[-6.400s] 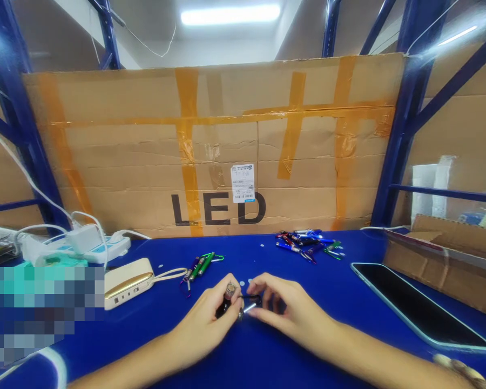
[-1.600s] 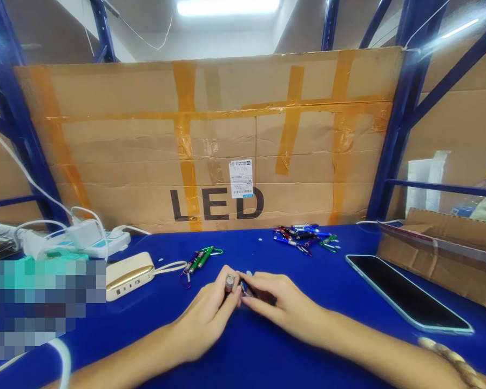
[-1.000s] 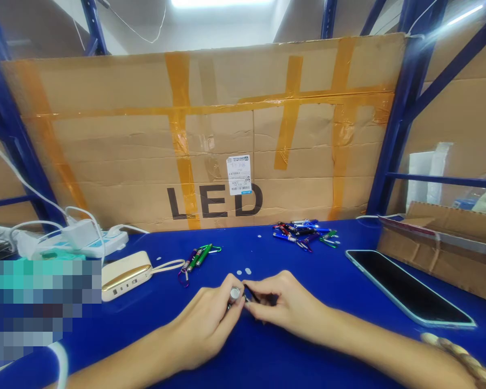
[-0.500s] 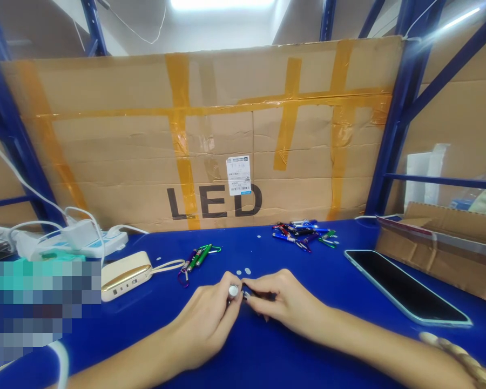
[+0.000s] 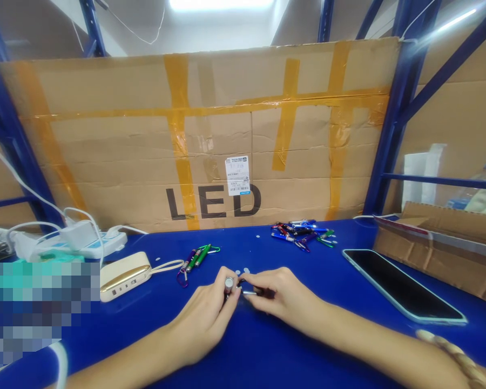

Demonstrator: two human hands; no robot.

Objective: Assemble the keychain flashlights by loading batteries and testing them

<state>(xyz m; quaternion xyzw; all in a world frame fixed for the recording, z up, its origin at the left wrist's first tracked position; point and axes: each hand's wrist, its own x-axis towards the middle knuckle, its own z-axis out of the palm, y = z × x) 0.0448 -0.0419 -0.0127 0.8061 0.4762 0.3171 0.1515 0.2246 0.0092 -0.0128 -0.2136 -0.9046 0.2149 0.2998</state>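
Note:
My left hand (image 5: 200, 321) is closed around a small keychain flashlight (image 5: 229, 283), its round silver end facing me. My right hand (image 5: 289, 296) pinches a dark carabiner clip (image 5: 249, 293) with a silver bar, just right of the flashlight. The fingertips of both hands nearly meet; whether clip and flashlight are joined is hidden. Beyond my left hand lie a few green and purple keychain flashlights (image 5: 198, 257) with clips. A mixed pile of red, blue, black and green ones (image 5: 302, 231) sits farther back on the right.
A cream power bank (image 5: 125, 275) with a strap lies left, before a white power strip (image 5: 115, 243) with cables. On the right are a phone (image 5: 400, 283) and an open cardboard box (image 5: 433, 251). A large taped carton (image 5: 117, 162) walls off the back of the blue table (image 5: 263, 351).
Both hands have shifted slightly. The flashlight in my left hand has tilted, showing more of its side, and the silver bar of the clip in my right hand shows more clearly.

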